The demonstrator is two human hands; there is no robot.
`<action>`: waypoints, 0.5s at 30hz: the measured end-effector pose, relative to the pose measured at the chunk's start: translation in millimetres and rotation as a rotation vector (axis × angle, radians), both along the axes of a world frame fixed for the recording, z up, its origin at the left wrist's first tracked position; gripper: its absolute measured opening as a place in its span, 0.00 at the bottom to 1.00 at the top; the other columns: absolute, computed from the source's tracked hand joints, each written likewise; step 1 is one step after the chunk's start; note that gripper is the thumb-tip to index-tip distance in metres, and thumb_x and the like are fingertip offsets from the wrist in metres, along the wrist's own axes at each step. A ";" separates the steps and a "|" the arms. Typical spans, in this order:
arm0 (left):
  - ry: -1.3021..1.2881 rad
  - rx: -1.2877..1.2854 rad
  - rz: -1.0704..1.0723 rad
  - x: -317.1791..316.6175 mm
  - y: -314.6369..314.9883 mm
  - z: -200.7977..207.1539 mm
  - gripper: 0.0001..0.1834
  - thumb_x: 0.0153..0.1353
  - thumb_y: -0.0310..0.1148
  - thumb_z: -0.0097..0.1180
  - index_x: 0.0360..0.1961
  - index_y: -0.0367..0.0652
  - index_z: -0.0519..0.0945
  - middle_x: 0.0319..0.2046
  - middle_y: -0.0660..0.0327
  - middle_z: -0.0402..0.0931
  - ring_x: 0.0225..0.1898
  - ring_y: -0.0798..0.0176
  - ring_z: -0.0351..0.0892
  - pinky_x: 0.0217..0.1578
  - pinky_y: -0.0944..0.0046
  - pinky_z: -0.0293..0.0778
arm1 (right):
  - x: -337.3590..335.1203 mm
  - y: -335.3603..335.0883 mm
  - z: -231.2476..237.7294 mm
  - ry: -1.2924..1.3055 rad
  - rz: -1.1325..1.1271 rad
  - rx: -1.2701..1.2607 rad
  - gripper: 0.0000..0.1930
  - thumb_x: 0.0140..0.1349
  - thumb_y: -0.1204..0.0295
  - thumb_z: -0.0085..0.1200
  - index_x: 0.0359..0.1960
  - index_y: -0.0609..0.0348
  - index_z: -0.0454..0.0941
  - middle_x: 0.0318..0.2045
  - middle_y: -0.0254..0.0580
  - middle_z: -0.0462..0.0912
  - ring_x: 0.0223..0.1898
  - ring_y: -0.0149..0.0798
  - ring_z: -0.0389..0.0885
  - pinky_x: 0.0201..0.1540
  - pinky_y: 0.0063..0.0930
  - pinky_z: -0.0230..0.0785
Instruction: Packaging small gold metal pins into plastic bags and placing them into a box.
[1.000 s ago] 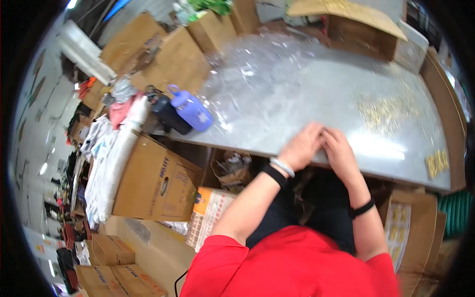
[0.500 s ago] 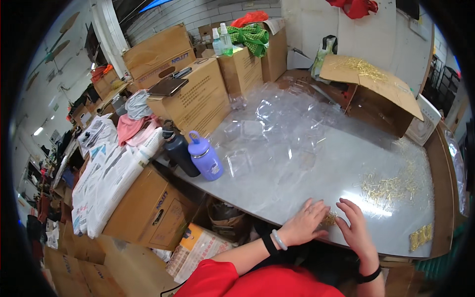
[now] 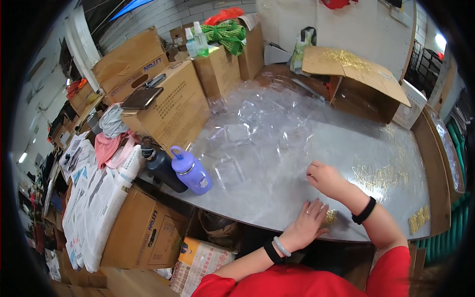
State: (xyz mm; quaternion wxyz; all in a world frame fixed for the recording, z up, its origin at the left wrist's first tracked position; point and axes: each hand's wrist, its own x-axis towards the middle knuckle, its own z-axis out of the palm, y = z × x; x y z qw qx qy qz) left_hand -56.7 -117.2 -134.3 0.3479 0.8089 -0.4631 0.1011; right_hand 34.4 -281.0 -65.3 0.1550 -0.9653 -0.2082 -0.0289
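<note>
My left hand [image 3: 308, 225] lies at the near edge of the grey table [image 3: 262, 200], its fingers stretched out. Beside its fingertips is a small cluster of thin gold wire pieces [image 3: 330, 217]. Farther over the table, my right hand [image 3: 325, 180] is closed, fingers curled together and pointing left; what they hold, if anything, is hidden. Beyond it spreads a heap of clear plastic pieces [image 3: 277, 119]. Loose gold wire pieces [image 3: 378, 174] lie scattered to the right, and a neater gold bundle [image 3: 419, 219] sits at the right near corner.
A purple bottle [image 3: 192, 171] and a dark bottle [image 3: 162, 168] stand on the table's left side. Cardboard cartons [image 3: 173, 99] line the back left. An open cardboard box [image 3: 366, 94] carries more gold pieces on its flap. A cardboard wall [image 3: 435, 168] borders the right edge.
My right hand has left the gold cluster and moved forward and left over the table, its fingers closing. My left hand has stayed by the cluster. The view has shifted slightly.
</note>
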 end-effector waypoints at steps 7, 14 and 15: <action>0.870 -0.905 -0.064 -7.6 17.9 21.3 0.34 0.76 0.42 0.48 0.73 0.37 0.52 0.60 0.48 0.70 0.59 0.52 0.74 0.60 0.54 0.71 | -106.4 10.0 46.4 -0.180 0.029 0.221 0.06 0.63 0.73 0.57 0.40 0.60 0.79 0.44 0.42 0.80 0.40 0.49 0.84 0.40 0.39 0.79; 1.213 -1.201 -0.092 -4.6 22.7 50.0 0.24 0.80 0.43 0.35 0.70 0.47 0.53 0.59 0.48 0.70 0.63 0.50 0.71 0.63 0.50 0.69 | -133.0 11.0 18.2 -0.211 -0.104 0.488 0.30 0.57 0.71 0.66 0.61 0.60 0.71 0.62 0.50 0.73 0.61 0.53 0.74 0.57 0.40 0.75; 1.225 -1.200 -0.009 -8.0 29.3 49.6 0.23 0.80 0.43 0.34 0.70 0.46 0.54 0.59 0.47 0.70 0.63 0.49 0.71 0.64 0.47 0.68 | -137.2 1.4 17.8 -0.237 -0.176 0.480 0.33 0.57 0.70 0.67 0.64 0.59 0.68 0.64 0.52 0.71 0.65 0.54 0.71 0.61 0.41 0.73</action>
